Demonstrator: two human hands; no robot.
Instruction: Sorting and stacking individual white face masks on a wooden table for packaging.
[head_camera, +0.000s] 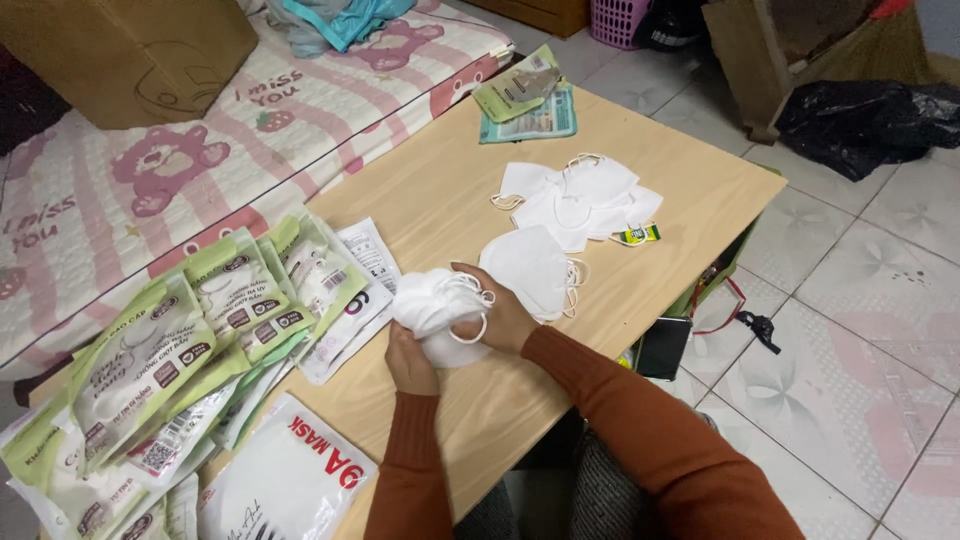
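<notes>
White masks (438, 305) clasped between left hand (410, 362), right hand (500, 318) (over table (440, 190)).

Home, likely bedroom: bear-print mattress (200, 150) far left, low wooden table (440, 190), tiled floor (860, 330), laundry basket (620, 20) far.

Soft, even indoor light, only faint shadows, mild glare on the floor tiles (880, 300), slightly soft focus throughout.

From your hands (455, 330), packets (190, 350) lie at nine o'clock, loose masks (575, 200) at one, on the table (450, 190)
</notes>
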